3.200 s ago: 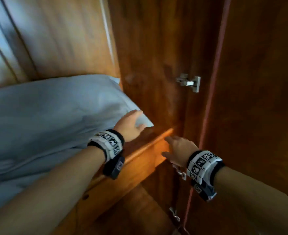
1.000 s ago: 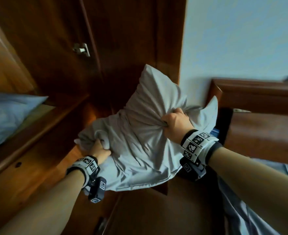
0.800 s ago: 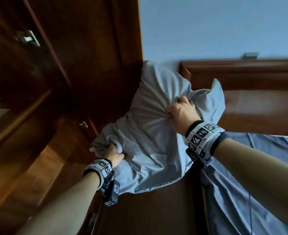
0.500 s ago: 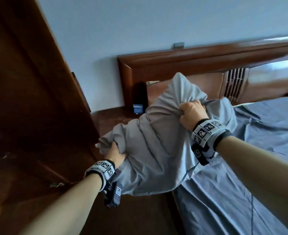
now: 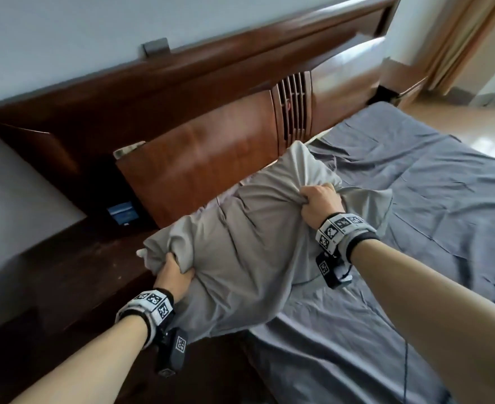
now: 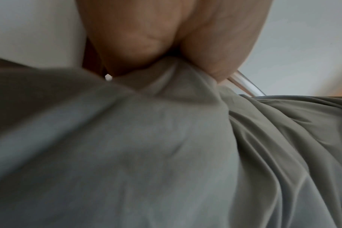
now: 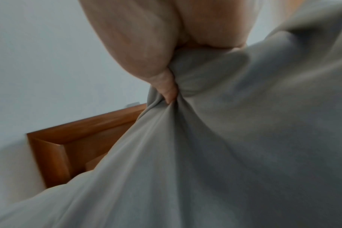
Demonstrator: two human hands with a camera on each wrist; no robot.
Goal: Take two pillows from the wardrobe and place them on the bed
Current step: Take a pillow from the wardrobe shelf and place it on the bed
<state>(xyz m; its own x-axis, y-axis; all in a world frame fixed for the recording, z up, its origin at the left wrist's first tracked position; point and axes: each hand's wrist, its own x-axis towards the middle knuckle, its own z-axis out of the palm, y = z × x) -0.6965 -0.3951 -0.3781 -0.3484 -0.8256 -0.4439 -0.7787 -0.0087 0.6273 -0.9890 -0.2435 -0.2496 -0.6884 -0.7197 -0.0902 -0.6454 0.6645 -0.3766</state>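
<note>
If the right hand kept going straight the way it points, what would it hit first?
Probably the brown wooden headboard: the right hand, gripping the grey pillow, points toward it, though depth is unclear.

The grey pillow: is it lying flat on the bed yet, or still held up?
Held up. The left hand and right hand each grip a bunched end of the pillow, which sags over the bed.

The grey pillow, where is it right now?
In the head view the grey pillow is held up by both hands, left hand and right hand, over the bed at its near-left corner, just before the wooden headboard.
</note>
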